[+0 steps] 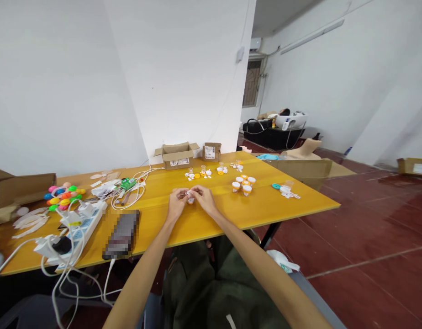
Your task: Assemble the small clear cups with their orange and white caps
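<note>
Fingertips of left hand [176,204] and right hand [204,198] meet, both pinching a small white rounded plastic piece [190,198] just above the glossy yellow tabletop [218,221], near round orange-and-white caps [244,183].

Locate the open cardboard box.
Head view: the open cardboard box sits at the table's far edge, left of a smaller box, beyond the small white piece pinched between left hand and right hand.

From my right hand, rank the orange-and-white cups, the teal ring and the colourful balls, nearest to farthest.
1. orange-and-white cups, just right of the right hand, which pinches a small white piece.
2. teal ring, farther right.
3. colourful balls, far to the left.
</note>
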{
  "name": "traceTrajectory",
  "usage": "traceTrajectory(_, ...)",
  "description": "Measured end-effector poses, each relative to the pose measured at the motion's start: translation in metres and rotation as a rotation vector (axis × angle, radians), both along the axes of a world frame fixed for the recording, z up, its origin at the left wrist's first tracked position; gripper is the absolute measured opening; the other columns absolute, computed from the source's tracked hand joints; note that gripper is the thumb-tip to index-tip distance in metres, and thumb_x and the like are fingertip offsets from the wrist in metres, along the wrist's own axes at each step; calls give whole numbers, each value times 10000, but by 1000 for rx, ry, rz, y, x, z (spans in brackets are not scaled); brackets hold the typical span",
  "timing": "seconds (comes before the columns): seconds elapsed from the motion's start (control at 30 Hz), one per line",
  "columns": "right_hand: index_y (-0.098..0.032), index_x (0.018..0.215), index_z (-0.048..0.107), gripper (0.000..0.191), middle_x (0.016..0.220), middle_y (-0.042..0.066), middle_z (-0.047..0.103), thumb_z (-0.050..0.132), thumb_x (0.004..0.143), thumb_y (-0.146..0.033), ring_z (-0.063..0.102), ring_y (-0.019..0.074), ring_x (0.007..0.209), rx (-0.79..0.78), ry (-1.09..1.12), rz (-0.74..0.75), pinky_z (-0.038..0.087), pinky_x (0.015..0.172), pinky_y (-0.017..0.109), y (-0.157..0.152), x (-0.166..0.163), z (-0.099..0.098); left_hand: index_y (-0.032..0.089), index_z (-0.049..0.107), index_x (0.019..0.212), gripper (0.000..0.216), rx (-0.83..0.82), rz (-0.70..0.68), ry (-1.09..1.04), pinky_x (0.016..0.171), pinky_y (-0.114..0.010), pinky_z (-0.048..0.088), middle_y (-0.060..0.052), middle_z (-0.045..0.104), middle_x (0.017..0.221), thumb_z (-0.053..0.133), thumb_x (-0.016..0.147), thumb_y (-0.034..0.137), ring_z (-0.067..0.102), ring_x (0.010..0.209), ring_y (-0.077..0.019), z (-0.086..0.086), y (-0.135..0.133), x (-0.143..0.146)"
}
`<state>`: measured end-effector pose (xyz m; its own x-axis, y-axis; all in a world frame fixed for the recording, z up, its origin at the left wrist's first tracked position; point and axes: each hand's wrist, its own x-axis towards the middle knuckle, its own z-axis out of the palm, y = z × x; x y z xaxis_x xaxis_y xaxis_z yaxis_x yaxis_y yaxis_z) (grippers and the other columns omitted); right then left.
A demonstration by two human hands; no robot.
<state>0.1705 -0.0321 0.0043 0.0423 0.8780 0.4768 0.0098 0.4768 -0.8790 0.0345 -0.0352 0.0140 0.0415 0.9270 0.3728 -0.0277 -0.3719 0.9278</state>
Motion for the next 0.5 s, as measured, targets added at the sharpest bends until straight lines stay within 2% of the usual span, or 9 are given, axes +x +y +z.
traceTrajectory(0.17, -226, 703, 697, 237, 696, 15, 712, 608, 812, -417, 658, 205, 707, 47, -48, -70, 527, 664, 294, 5, 3, -3, 185, 724, 800, 197, 17, 35, -13, 833, -330, 567, -50, 760, 840, 810, 633, 247, 720, 819, -199, 0, 1, -1)
traceTrajectory(0.3, -238, 774, 712, 159, 778, 19, 732, 577, 822, -308, 671, 217, 786, 27, -66, -188, 538, 763, 329, 19, 10, -9, 185, 735, 856, 233, 26, 125, -72, 829, -318, 558, -57, 767, 873, 803, 664, 298, 715, 853, -196, -1, 3, -4)
traceTrajectory(0.4, -244, 779, 718, 151, 842, 34, 734, 577, 789, -189, 670, 220, 824, 12, -129, -248, 535, 824, 361, 34, 13, -14, 183, 749, 879, 272, 18, 188, -98, 743, -287, 552, -44, 757, 810, 788, 700, 383, 698, 785, -181, -2, 5, -7)
traceTrajectory(0.5, -255, 826, 744, 240, 900, 37, 731, 586, 760, -87, 667, 215, 870, 51, -247, -206, 520, 873, 366, 45, 10, -17, 175, 760, 846, 323, 18, 210, -87, 656, -270, 528, -35, 732, 727, 741, 750, 483, 667, 701, -170, -4, 6, -9)
